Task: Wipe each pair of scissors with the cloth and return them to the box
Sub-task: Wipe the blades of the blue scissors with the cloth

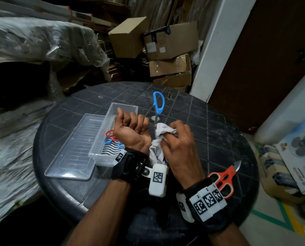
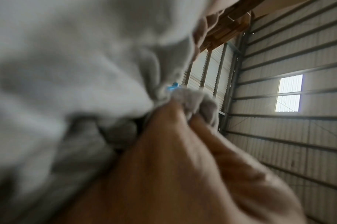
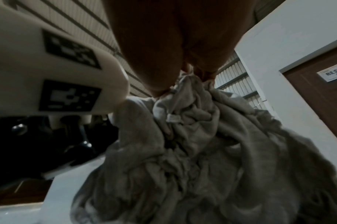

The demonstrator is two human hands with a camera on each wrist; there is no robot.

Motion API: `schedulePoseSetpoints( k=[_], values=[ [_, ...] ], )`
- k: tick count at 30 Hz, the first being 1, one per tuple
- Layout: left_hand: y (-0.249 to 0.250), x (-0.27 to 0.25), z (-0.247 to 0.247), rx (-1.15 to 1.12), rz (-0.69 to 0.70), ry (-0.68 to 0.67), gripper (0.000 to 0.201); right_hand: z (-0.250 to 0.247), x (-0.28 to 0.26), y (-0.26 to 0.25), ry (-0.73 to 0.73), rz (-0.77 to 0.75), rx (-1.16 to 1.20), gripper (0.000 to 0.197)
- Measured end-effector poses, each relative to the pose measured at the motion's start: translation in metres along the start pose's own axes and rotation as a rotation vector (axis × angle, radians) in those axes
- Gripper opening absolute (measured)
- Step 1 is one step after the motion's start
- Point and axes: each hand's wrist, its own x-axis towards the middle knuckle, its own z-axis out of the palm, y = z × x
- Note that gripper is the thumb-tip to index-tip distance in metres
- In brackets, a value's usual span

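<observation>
Head view shows the blue-handled scissors (image 1: 158,106) raised above the table (image 1: 210,125), handle loops away from the person and blades running down into the grey cloth (image 1: 163,132). That pose suits the wipe: the handles stay free while the metal passes through the fabric. The right hand (image 1: 179,144) bunches the cloth, its fingers curled and clamped on it around the blade, with the loose end hanging down between the wrists. The left hand (image 1: 132,130) sits just beside it with fingers curled into a fist; the left wrist view shows its fingertips (image 2: 185,115) pinching cloth next to a scrap of blue, so it probably steadies the blade end, though what it grips beyond cloth cannot be told. The clear box (image 1: 110,157) stands close on the left, already holding red and blue scissors (image 1: 112,138), an easy drop once this pair is done. Its lid (image 1: 71,148) lies alongside, touching it, out of the way. The orange scissors (image 1: 224,178) rest near the table's right edge, apparently waiting their turn.
</observation>
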Motion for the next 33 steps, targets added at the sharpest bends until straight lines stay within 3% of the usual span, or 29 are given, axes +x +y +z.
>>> schedulePoseSetpoints(
  k=[3,8,17,24,27,33],
  values=[
    [-0.001,0.0,-0.002,-0.01,-0.013,0.016,0.053,0.005,0.002,-0.001,-0.072,-0.037,-0.032,0.008],
    [0.001,0.001,-0.008,-0.065,-0.043,0.044,0.052,0.0,-0.001,0.005,-0.125,-0.02,-0.019,0.025],
    [0.003,0.0,-0.004,-0.09,-0.043,0.058,0.054,-0.008,-0.006,0.013,-0.05,0.092,0.047,0.011],
    [0.004,0.003,-0.006,-0.059,-0.044,0.07,0.052,-0.01,-0.007,0.004,0.02,0.006,0.089,0.004],
    [0.004,0.003,-0.005,-0.053,-0.049,0.061,0.053,-0.005,-0.005,-0.001,-0.04,-0.06,0.056,0.008],
    [0.0,-0.001,-0.005,-0.049,-0.064,0.085,0.053,-0.003,-0.002,0.003,-0.047,0.057,-0.021,0.011]
  ],
)
